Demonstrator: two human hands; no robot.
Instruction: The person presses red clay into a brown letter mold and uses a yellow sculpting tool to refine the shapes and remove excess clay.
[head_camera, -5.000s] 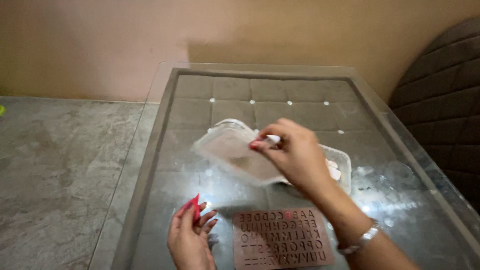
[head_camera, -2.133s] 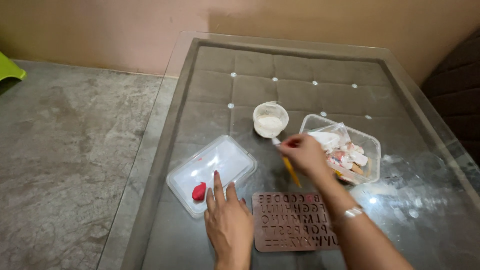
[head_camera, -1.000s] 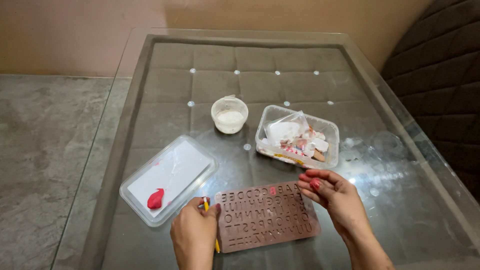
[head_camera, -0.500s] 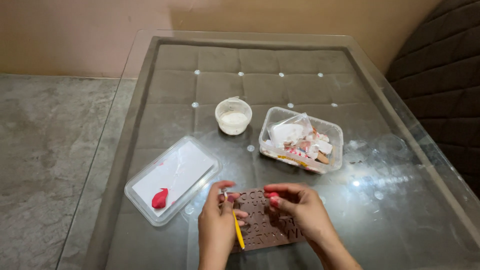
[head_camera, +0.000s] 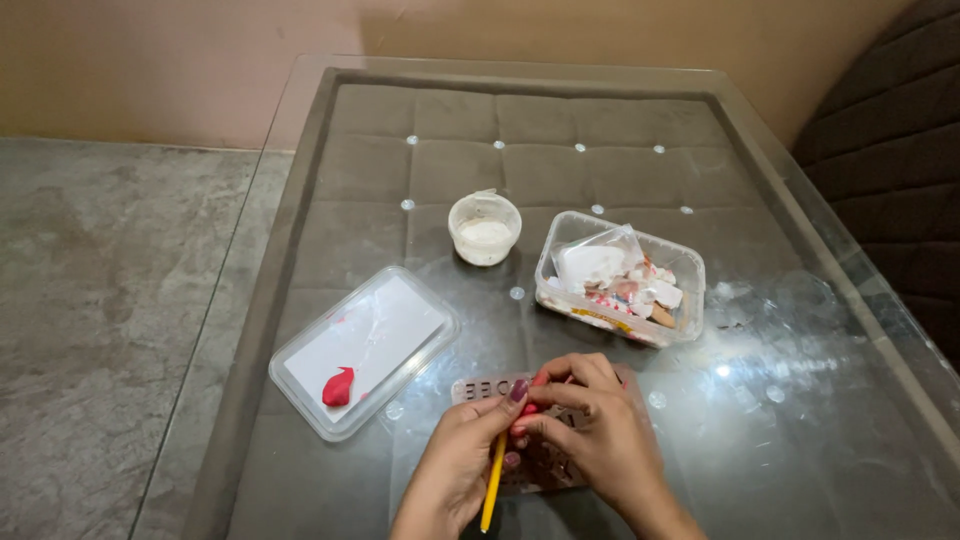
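Both hands meet over a brown letter mould (head_camera: 480, 389) lying on the glass table (head_camera: 800, 400). My left hand (head_camera: 462, 468) grips a thin yellow tool (head_camera: 493, 482) that points toward me. My right hand (head_camera: 603, 435) pinches a small red piece (head_camera: 533, 392) against the left fingertips, above the mould. Most of the mould is hidden under the hands. To the left lies a clear plastic lid (head_camera: 365, 345), upturned, with a red lump (head_camera: 338, 387) on it.
A small round white cup (head_camera: 484, 228) stands behind the hands. To its right, a clear rectangular tub (head_camera: 620, 290) holds a plastic bag and several mixed pieces. A dark tufted seat (head_camera: 890, 140) stands at the right; a stone floor lies left.
My hands have closed together over the mould and the right fingers now pinch the red piece. The camera view has shifted slightly.
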